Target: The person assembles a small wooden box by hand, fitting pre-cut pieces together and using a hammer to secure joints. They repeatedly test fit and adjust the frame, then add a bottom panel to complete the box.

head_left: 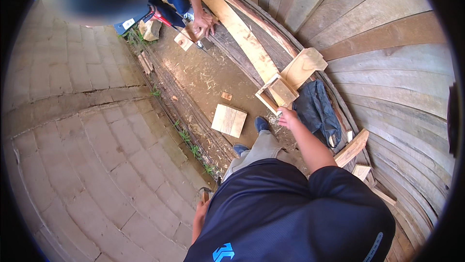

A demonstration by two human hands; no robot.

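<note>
My right hand (289, 118) is closed on the near corner of a small wooden frame (265, 98), open in the middle, which rests at the end of a long pale plank (244, 39). Beside the frame lies a broad wooden board (304, 66). Down by my left hip, my left hand (200, 215) is wrapped round the wooden handle of what looks like a hammer (205, 194); my body hides part of it. A square wooden panel (229, 119) lies on the ground ahead of my feet, near a small wood block (226, 96).
Opposite, a bent-over person's hand (204, 23) presses a wood piece (183, 40) beside a red-handled tool (163, 20). A dark cloth (317, 109) and wood offcuts (352, 149) lie along the plank wall (387, 75). A block wall (97, 165) bounds the left.
</note>
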